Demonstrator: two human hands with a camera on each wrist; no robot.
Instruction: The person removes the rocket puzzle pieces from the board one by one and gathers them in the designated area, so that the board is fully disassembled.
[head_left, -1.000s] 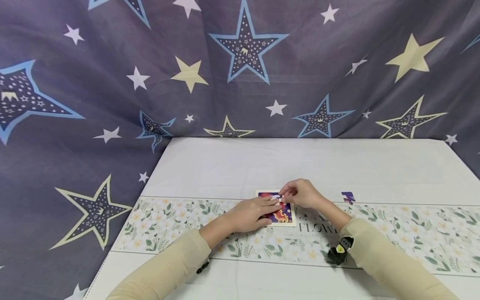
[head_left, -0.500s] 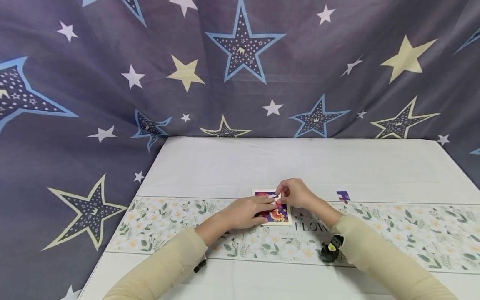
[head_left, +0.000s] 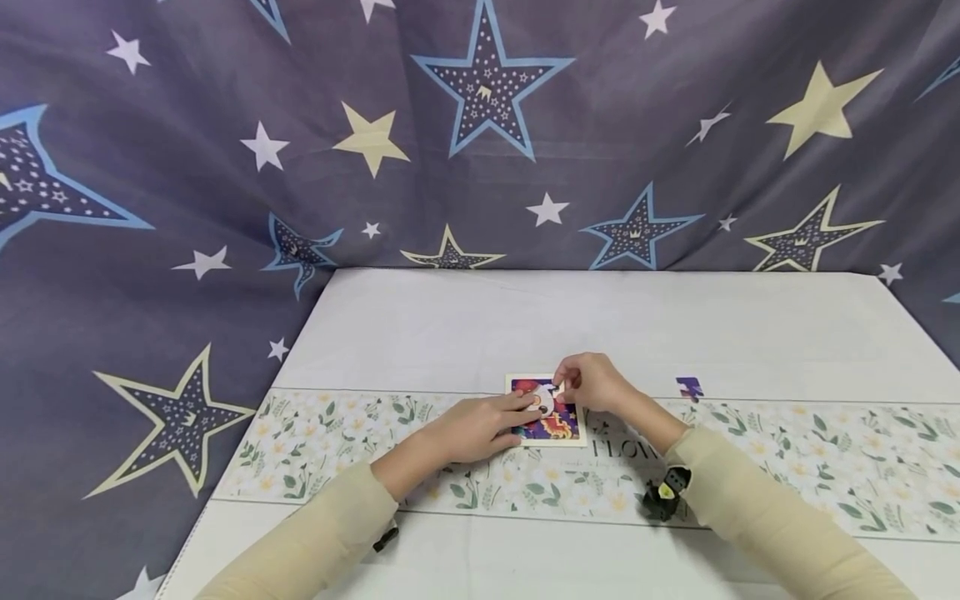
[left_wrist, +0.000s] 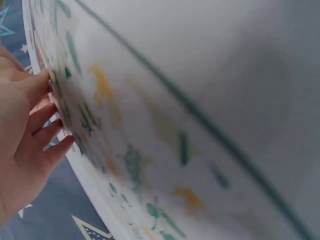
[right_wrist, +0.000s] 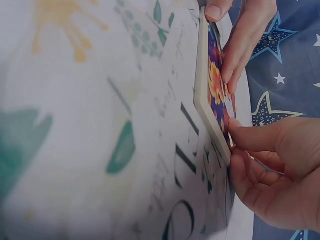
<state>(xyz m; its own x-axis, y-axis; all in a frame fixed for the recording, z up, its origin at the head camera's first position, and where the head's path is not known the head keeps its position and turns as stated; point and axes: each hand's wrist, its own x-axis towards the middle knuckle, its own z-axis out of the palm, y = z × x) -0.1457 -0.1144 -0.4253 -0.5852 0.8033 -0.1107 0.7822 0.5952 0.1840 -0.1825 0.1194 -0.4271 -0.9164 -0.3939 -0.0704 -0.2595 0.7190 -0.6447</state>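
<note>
A small jigsaw puzzle (head_left: 557,428) with a cream frame and a red, purple and orange picture lies on the table. My left hand (head_left: 480,427) rests its extended fingers across the picture's left part. At the top right of the picture, my right hand (head_left: 594,385) pinches a small, partly white puzzle piece between thumb and forefinger, mostly hidden by the fingertips. In the right wrist view, the right thumb and fingers (right_wrist: 239,134) are at the edge of the frame (right_wrist: 201,75). The left wrist view shows the left hand (left_wrist: 30,125) from the side.
A loose purple puzzle piece (head_left: 688,387) lies beyond the right forearm. A flower-printed band (head_left: 330,433) with lettering runs across the white tabletop (head_left: 600,321). A dark curtain with stars (head_left: 420,200) hangs behind the table and along its left side.
My left hand has slid slightly left, uncovering more of the white figure in the picture. The right hand's fingertips stay at the picture's upper right.
</note>
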